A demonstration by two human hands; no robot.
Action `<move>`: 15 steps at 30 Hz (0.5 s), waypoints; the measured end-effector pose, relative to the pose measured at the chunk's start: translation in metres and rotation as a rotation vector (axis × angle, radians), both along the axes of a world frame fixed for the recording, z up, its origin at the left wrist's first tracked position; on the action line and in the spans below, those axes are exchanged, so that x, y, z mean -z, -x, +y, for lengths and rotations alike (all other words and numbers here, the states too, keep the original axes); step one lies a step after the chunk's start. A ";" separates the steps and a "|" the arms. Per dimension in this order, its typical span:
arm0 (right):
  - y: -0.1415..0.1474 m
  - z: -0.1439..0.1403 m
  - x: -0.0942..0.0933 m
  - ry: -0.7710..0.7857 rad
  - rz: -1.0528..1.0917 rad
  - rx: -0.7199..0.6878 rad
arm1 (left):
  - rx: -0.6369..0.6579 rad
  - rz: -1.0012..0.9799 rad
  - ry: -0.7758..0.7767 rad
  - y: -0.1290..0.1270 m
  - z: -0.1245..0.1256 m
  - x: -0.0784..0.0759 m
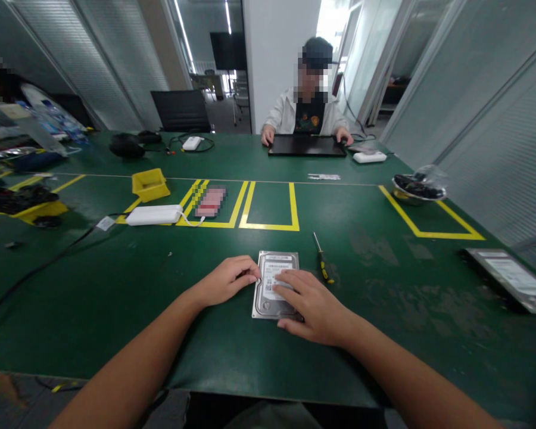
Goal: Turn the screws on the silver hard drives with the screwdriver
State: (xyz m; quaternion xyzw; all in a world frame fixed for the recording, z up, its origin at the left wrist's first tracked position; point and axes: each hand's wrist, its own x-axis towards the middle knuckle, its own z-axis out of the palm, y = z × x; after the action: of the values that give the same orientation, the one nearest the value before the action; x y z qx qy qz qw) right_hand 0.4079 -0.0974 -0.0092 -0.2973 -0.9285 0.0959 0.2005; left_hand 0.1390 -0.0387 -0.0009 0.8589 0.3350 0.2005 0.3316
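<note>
A silver hard drive (268, 298) with a white label lies flat on the green table in front of me. My left hand (230, 280) is at its left edge, thumb and fingertips drawn together in a pinch there. Whatever may be between those fingertips is too small to make out. Across the drive's right side lies my right hand (310, 304), fingers spread over the label and thumb near the lower edge. A screwdriver (323, 265) with a black and yellow handle rests on the table just right of the drive.
At right is another drive-like unit (511, 277); behind it stands a bowl of dark parts (417, 189). Yellow tape (270, 227) marks the table (196, 357). A white power strip (154, 215), a phone (211, 201) and a yellow bin (150, 185) sit left. Opposite, a person holds a dark panel (307, 145).
</note>
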 end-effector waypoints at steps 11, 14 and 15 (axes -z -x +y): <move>-0.001 -0.001 -0.001 0.003 -0.001 0.001 | 0.002 0.029 -0.019 0.000 0.000 0.003; -0.001 -0.001 -0.002 0.004 -0.013 0.005 | 0.000 0.031 -0.026 0.000 0.000 0.003; -0.001 -0.001 -0.002 0.004 -0.017 0.006 | 0.001 0.032 -0.025 0.000 0.000 0.002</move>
State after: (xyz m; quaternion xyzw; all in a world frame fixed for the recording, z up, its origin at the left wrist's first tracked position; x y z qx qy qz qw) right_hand 0.4087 -0.0979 -0.0075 -0.3012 -0.9291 0.0947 0.1924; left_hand 0.1391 -0.0386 -0.0032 0.8663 0.3372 0.1908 0.3153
